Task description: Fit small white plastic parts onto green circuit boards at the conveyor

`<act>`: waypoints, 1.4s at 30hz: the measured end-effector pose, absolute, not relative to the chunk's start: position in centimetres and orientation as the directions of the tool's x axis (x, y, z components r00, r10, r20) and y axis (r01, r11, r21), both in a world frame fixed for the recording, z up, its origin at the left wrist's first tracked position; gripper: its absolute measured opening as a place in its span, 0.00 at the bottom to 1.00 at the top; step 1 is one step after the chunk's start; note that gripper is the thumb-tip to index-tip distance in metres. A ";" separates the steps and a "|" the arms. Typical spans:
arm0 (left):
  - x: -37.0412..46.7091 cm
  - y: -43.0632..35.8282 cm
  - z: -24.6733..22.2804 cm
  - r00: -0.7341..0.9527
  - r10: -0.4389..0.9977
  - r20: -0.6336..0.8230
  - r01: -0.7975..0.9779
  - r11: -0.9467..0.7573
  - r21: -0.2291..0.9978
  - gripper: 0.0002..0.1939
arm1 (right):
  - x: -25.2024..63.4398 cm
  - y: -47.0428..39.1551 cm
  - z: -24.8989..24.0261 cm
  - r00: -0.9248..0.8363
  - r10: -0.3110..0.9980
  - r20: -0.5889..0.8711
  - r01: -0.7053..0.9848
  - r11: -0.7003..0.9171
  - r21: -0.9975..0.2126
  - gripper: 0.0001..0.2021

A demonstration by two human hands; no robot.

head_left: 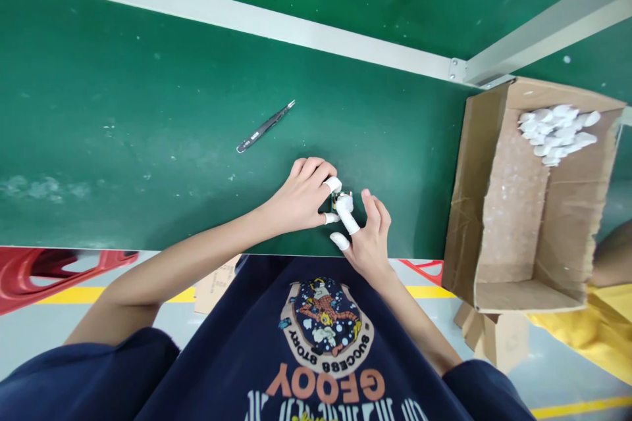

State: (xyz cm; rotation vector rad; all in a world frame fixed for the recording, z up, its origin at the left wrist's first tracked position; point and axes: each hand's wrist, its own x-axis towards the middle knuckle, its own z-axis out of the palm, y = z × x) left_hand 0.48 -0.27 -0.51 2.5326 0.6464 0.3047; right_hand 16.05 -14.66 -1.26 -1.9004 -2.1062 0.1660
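Near the front edge of the green bench top, hold the small part lightly between thumb and index finger of the left hand, both digits capped with white finger covers. With the right hand, apply only the covered index fingertip to the small part; note the spread grip, with thumb well apart and nothing pinched. Exact contact beneath that fingertip: cannot tell, partly hidden. Judging by the pose, treat as fine finger work: steady with the left, press evenly with the right, and avoid tilting the small part or snagging a cover on its edges. Beyond the left hand, find the black tweezers lying flat, well apart from both hands; reserve for details too fine for fingers. Farther right, avoid bumping the open cardboard box, with white pieces heaped at its far end.
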 end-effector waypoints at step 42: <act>-0.5 0.3 1.5 0.843 0.529 0.094 0.006 -0.185 0.983 0.15 | 17.6 -9.9 4.6 -0.141 0.957 0.253 0.616 0.285 -0.735 0.31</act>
